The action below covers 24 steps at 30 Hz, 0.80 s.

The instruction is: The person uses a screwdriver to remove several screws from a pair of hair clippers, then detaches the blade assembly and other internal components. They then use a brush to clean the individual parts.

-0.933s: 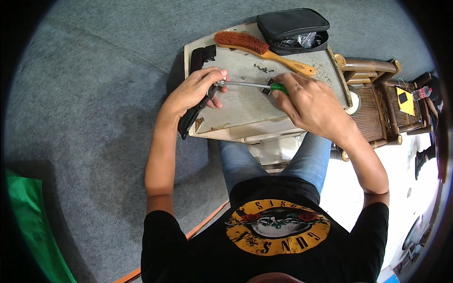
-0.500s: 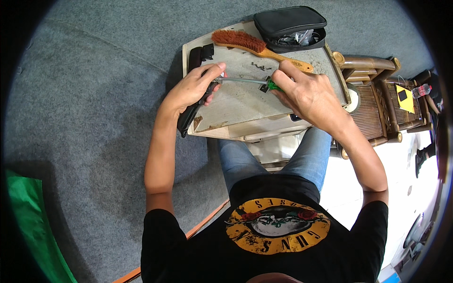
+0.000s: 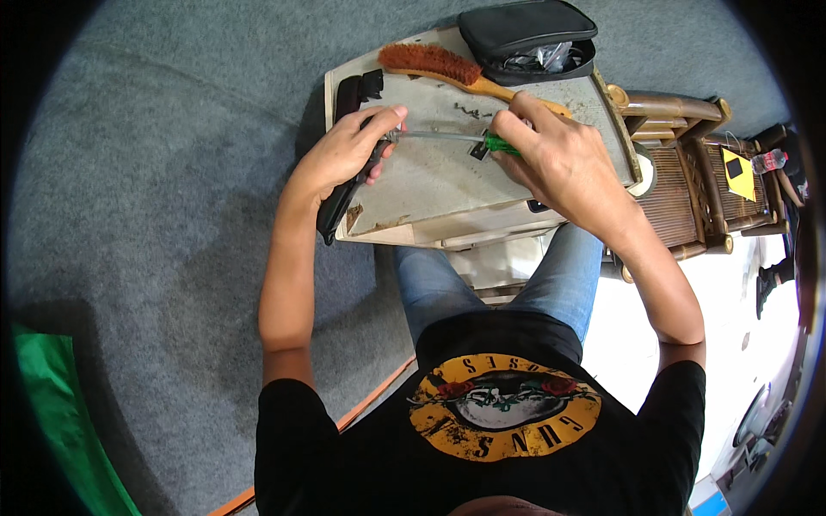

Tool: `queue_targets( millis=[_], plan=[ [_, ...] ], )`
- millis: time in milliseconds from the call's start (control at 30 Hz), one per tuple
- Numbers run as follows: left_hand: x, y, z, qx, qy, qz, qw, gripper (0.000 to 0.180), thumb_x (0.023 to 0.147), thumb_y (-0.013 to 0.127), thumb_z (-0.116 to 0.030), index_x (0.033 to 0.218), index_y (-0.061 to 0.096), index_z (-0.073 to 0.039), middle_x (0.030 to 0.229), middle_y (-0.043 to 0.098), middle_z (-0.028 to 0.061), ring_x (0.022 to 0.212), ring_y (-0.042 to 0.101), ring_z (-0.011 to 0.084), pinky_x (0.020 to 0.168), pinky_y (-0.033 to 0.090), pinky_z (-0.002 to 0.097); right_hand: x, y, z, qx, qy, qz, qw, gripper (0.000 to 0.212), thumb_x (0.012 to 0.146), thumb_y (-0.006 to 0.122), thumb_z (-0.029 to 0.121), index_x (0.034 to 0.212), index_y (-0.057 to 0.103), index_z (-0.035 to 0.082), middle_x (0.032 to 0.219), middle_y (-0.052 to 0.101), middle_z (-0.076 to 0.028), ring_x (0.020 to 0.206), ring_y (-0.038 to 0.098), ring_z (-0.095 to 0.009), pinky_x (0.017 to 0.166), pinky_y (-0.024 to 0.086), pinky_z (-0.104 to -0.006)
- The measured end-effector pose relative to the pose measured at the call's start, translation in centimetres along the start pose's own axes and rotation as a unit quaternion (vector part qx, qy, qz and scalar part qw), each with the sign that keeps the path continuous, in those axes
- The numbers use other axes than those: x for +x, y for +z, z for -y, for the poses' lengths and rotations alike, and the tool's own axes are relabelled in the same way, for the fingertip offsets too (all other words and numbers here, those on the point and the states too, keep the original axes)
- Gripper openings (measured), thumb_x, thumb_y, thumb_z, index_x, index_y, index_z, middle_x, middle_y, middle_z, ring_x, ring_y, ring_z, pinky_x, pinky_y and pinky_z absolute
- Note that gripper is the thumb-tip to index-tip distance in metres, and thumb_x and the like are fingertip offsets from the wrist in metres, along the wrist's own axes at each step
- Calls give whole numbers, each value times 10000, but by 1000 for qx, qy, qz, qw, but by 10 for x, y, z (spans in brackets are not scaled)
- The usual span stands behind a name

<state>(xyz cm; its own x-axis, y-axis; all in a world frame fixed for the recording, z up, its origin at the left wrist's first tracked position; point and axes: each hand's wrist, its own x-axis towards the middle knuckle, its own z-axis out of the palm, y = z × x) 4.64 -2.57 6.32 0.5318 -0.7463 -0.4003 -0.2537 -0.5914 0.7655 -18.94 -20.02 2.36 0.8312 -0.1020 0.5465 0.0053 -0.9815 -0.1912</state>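
Note:
My left hand (image 3: 340, 155) is closed round a long black handheld device (image 3: 340, 206), whose shape resembles a hair clipper. Its metal end shows near my thumb, and my fingers cover much of the body. In my right hand (image 3: 564, 159) is a screwdriver with a green handle (image 3: 499, 144). The screwdriver's shaft (image 3: 443, 135) runs level to the left, and its tip reaches the device's metal end at my left fingertips. Whether it sits in a screw is too small to tell. Beyond my left hand lies another black piece (image 3: 350, 93) on the worn pale tabletop (image 3: 413, 193).
A wooden-handled brush with reddish bristles (image 3: 434, 63) lies along the tabletop's far side, beside an unzipped black case (image 3: 525, 39) holding cords and clear plastic. Small dark bits (image 3: 469, 111) lie before the brush. Bamboo furniture (image 3: 671, 185) stands at the right.
Both hands, the device and the screwdriver appear slightly higher in the picture, as does the tabletop with them. The grips stay the same, and the screwdriver remains against the device's end.

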Motion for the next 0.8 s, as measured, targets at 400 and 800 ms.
queue_targets(
  millis=[400, 800],
  plan=[
    [4, -2, 3, -8, 32, 4, 999, 581, 1067, 591, -603, 1167, 670, -36, 748, 530, -14, 563, 527, 77, 499, 427, 259, 4, -3, 5, -12, -7, -29, 999, 260, 952, 775, 211, 1097, 651, 35, 915, 665, -87, 770, 729, -309, 628, 605, -407],
    [25, -1, 2, 44, 75, -6, 996, 607, 1067, 570, -631, 993, 653, -34, 728, 506, -12, 550, 528, 95, 492, 451, 273, 3, 7, -4, 24, 41, -24, 999, 286, 942, 789, 168, 1155, 614, 93, 1027, 660, -112, 842, 746, -364, 673, 612, -473]
  ],
)
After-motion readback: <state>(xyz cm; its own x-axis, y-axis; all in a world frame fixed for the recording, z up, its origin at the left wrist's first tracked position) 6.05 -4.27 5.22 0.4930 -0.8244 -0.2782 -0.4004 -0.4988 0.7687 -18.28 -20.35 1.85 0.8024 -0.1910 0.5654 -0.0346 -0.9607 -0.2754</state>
